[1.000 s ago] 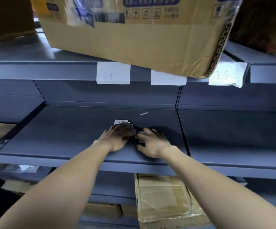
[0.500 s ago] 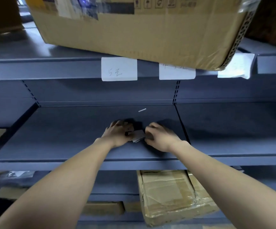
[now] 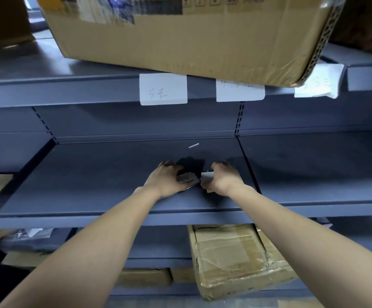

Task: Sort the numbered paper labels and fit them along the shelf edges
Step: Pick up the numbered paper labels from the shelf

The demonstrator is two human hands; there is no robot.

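Observation:
Both my hands rest on the middle grey shelf (image 3: pixel 91 187). My left hand (image 3: pixel 165 178) grips a small stack of paper labels (image 3: pixel 189 179), fanned out to the right of its fingers. My right hand (image 3: pixel 224 177) pinches one white label (image 3: pixel 206 177) right beside that stack. Three white labels hang on the upper shelf edge: one with handwriting (image 3: pixel 163 89), a second (image 3: pixel 240 91) partly under the box, and a third (image 3: pixel 318 82) at the right, curled at its corner.
A big cardboard box (image 3: pixel 180 34) sits on the upper shelf and overhangs its front edge. A thin white paper strip (image 3: pixel 194 145) lies at the back of the middle shelf. Taped cardboard boxes (image 3: pixel 236 258) fill the shelf below.
My hands have drawn apart a little. The label stack now shows between them, and my right hand has taken hold of one label. The view has tilted down slightly.

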